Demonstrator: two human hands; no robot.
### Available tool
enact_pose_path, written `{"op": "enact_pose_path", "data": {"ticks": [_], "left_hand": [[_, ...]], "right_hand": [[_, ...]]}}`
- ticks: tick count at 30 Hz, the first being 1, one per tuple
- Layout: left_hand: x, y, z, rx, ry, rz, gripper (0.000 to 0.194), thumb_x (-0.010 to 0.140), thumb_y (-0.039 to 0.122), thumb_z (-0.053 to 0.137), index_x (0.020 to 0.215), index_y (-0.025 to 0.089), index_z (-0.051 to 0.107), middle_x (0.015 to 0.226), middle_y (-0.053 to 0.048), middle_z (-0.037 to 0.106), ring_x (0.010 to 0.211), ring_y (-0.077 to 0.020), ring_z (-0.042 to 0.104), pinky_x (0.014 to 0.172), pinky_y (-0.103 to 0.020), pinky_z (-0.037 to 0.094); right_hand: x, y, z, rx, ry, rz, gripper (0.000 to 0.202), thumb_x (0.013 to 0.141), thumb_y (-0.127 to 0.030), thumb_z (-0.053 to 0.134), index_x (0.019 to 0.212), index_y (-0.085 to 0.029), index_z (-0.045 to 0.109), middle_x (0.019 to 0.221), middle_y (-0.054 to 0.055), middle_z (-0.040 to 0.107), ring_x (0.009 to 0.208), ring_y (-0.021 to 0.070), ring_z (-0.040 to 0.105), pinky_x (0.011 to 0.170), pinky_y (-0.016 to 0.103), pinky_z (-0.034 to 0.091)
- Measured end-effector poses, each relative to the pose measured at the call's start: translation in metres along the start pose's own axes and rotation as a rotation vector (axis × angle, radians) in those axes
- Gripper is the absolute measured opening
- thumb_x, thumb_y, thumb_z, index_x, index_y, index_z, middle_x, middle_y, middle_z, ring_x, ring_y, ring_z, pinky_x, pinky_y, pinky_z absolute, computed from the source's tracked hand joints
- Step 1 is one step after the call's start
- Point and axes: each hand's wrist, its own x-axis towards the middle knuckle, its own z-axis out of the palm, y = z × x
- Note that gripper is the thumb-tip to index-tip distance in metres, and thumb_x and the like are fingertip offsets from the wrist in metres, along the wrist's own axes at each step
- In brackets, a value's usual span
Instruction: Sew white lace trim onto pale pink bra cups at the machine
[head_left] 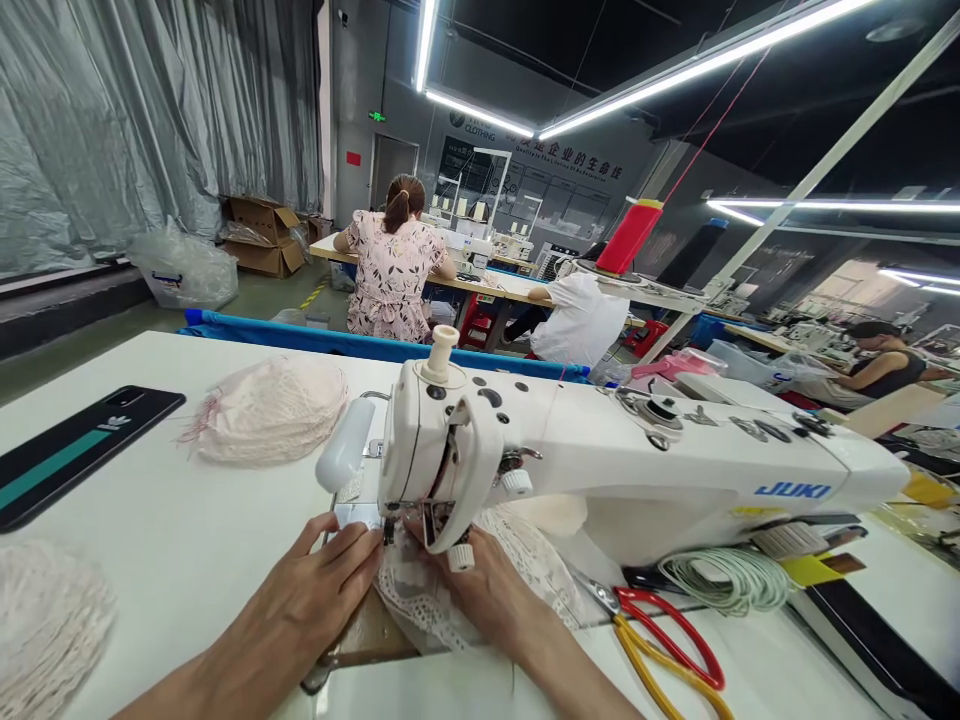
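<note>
Upper left, 1 bin [202, 290] holds clear plastic [178, 250], near cartons [274, 262]. Lower centre, the right hand [484, 590] lies on lace [424, 607], grip hidden; the left hand's [319, 590] hold, I cannot tell.

Phone [82, 445], black with teal stripe: flat, near left. Scissors [619, 604], red and yellow handles: near right. Coil of pale green cord [757, 580]: right, just beyond the scissors. Cardboard boxes [262, 235]: far left. Translucent plastic bin [180, 272]: left of the boxes. Silver curtain [165, 100]: far left. Person in floral print [396, 258], back turned: far, centre.
</note>
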Motion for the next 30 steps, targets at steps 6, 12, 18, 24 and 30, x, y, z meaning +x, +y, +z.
{"op": "enact_pose_path", "data": {"ticks": [6, 12, 18, 24, 30], "left_hand": [[-0.001, 0.007, -0.007, -0.094, 0.009, 0.052, 0.036, 0.098, 0.009, 0.029, 0.093, 0.013, 0.064, 0.093, -0.007, 0.069, 0.1, -0.0165, 0.057, 0.092, -0.034, 0.035], [-0.006, 0.009, -0.004, -0.181, 0.031, 0.018, 0.036, 0.097, 0.006, 0.029, 0.1, 0.012, 0.064, 0.098, -0.007, 0.07, 0.097, -0.0156, 0.059, 0.094, -0.035, 0.035], [-0.009, 0.01, 0.002, -0.217, -0.005, -0.032, 0.032, 0.096, 0.006, 0.032, 0.099, 0.013, 0.064, 0.1, -0.007, 0.069, 0.097, -0.0146, 0.059, 0.093, -0.034, 0.035], [-0.001, 0.012, 0.001, -0.223, 0.09, -0.001, 0.033, 0.097, 0.005, 0.033, 0.092, 0.011, 0.065, 0.089, -0.006, 0.07, 0.09, -0.0145, 0.06, 0.092, -0.035, 0.035], [0.001, 0.015, -0.012, -0.234, 0.053, -0.066, 0.026, 0.095, 0.007, 0.039, 0.099, 0.011, 0.064, 0.094, -0.007, 0.067, 0.094, -0.0168, 0.058, 0.089, -0.036, 0.036]], "right_hand": [[-0.01, -0.011, -0.007, 0.133, 0.008, -0.208, 0.038, 0.087, -0.052, 0.055, 0.096, -0.016, 0.061, 0.099, 0.009, 0.068, 0.092, 0.0217, 0.061, 0.083, 0.035, 0.049], [-0.023, -0.025, -0.003, 0.112, -0.014, -0.209, 0.011, 0.095, -0.02, 0.049, 0.094, -0.016, 0.058, 0.098, 0.005, 0.069, 0.089, 0.0157, 0.063, 0.08, 0.029, 0.047], [-0.025, -0.024, -0.007, 0.118, -0.052, -0.244, 0.01, 0.096, -0.021, 0.05, 0.095, -0.016, 0.058, 0.104, 0.004, 0.068, 0.095, 0.0145, 0.06, 0.077, 0.027, 0.045], [-0.021, -0.024, -0.008, 0.096, -0.044, -0.263, 0.015, 0.096, -0.022, 0.051, 0.084, -0.015, 0.057, 0.091, 0.002, 0.069, 0.083, 0.0133, 0.062, 0.066, 0.029, 0.042], [-0.018, -0.023, -0.012, 0.104, -0.03, -0.266, 0.02, 0.098, -0.025, 0.045, 0.084, -0.016, 0.054, 0.089, 0.001, 0.07, 0.07, 0.0118, 0.062, 0.06, 0.03, 0.038]]}}
